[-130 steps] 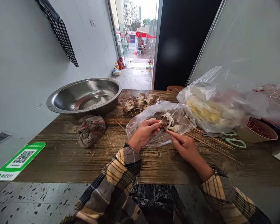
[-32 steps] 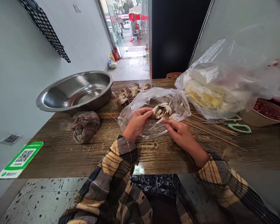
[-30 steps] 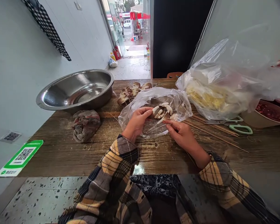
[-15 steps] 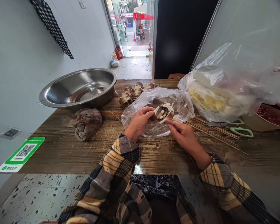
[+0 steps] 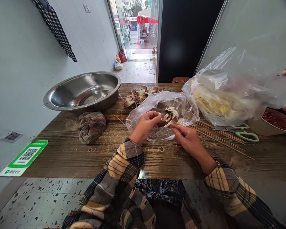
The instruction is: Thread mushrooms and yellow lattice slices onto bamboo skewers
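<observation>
Over a clear plastic bag (image 5: 186, 106), both hands work close together. My left hand (image 5: 146, 125) is closed, pinching a mushroom piece (image 5: 163, 122) between thumb and fingers. Just to the right, my right hand (image 5: 189, 141) is closed on a thin bamboo skewer, mostly hidden by the hand, with a pale mushroom strip (image 5: 169, 123) at its fingertips. More cut mushroom pieces (image 5: 173, 111) lie in the bag behind the fingers. Beyond the bag, skewered mushrooms (image 5: 141, 93) rest in a pile on the wooden table (image 5: 124, 159).
A steel basin (image 5: 105, 101) and a crumpled grey-brown cloth (image 5: 91, 127) stand left. To the right are loose bamboo skewers (image 5: 222, 140), green-handled scissors (image 5: 248, 136), a bag of yellow food (image 5: 213, 101) and a tub of red contents (image 5: 262, 125). A QR-code card (image 5: 26, 157) lies at the left edge.
My left hand has shifted slightly right and down, and its mushroom piece is now turned and lower. The right hand has stayed nearly still. The whole view has shifted a little.
</observation>
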The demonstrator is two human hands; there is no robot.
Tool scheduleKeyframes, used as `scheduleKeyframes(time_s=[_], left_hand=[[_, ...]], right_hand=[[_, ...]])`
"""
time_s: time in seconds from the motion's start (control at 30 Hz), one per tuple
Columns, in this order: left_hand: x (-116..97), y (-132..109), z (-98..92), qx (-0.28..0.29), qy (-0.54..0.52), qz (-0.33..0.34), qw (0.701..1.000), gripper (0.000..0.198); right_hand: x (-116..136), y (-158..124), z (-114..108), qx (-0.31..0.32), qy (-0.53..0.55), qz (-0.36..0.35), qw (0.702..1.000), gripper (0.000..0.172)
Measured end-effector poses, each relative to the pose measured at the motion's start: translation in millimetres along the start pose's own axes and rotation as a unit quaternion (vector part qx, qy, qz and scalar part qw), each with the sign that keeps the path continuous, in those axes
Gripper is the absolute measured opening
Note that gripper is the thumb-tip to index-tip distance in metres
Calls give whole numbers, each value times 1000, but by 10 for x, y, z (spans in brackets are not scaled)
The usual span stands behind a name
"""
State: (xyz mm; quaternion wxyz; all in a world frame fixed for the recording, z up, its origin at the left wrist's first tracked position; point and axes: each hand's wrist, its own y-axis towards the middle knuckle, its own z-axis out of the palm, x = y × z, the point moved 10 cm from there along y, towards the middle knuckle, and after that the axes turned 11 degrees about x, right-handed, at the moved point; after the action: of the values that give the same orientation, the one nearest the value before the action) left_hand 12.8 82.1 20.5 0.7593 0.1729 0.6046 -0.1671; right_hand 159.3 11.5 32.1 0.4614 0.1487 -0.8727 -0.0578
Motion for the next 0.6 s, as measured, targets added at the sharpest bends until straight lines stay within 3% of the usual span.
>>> scheduleKeyframes(time_s=[0.17,0.6], left_hand=[[-77,-2,-107,-46,48,33,997,21],[36,-29,-102,-57,-74,6,996,28]], right_hand=[[-22,1,16,6,13,9,1000,35],[28,-4,71,24,2,-6,1000,34]])
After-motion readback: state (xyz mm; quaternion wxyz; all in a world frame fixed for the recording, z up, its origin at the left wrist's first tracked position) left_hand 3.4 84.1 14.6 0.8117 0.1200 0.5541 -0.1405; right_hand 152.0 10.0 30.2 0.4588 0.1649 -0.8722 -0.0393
